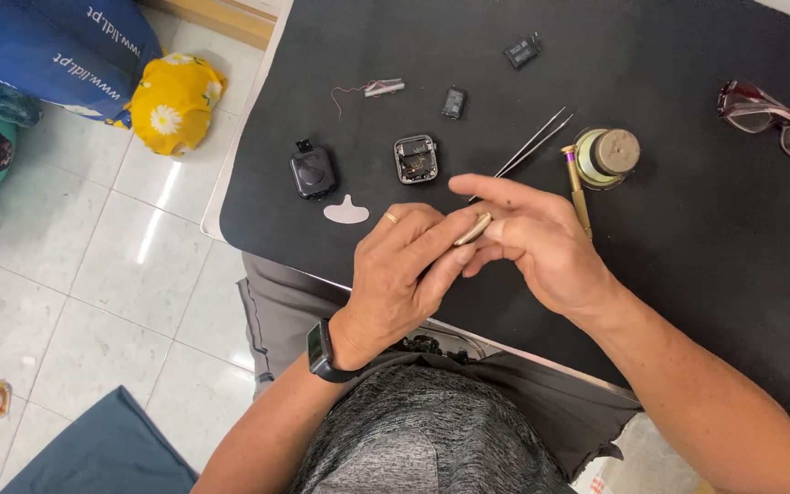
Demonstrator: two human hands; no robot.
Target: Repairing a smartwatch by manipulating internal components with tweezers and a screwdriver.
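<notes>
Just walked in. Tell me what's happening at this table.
A person seated at a black mat holds a small gold-coloured part between both hands, the left hand and right hand pinching it together. On the mat lie an opened small device, a black casing, tweezers, a small jar, tiny components and glasses.

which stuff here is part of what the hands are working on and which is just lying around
In use:
- left hand and right hand, pinching a small gold piece
- opened square casing
- tweezers

Lying about:
- glasses
- yellow flowered bag on the floor
</notes>
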